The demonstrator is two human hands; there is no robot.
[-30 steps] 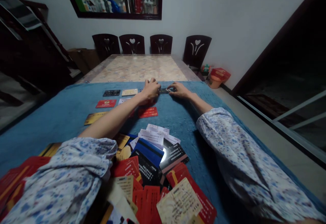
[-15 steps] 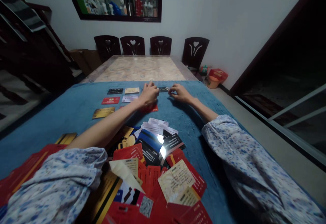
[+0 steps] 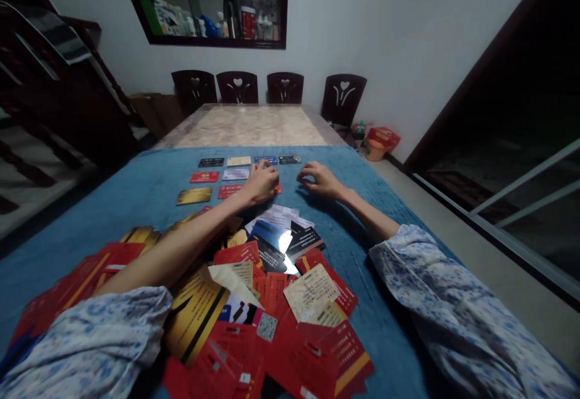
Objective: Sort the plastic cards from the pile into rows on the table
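My left hand (image 3: 261, 184) hovers over the rows of cards, its fingers loosely bent and apart, with no card visible in them. Just beyond its fingertips lies a blue card (image 3: 266, 160), and a red card (image 3: 278, 189) is partly covered beneath it. To the right, my right hand (image 3: 319, 180) is held with curved fingers and nothing between thumb and forefinger. A black card (image 3: 290, 159) lies flat, apart from that hand, at the right end of the far row. A cream card (image 3: 238, 161) and another black card (image 3: 211, 162) continue this row leftward.
Nearer rows hold a red card (image 3: 204, 177), a pale card (image 3: 236, 173) and a gold card (image 3: 194, 196). A heap of mixed cards (image 3: 272, 290) spreads over the blue cloth (image 3: 362, 326) close to me. Dark chairs (image 3: 343, 98) stand beyond the table.
My right hand has come away from the black card, which now lies uncovered. My left hand has drawn back slightly, exposing the blue card in the far row. The view has shifted a little.
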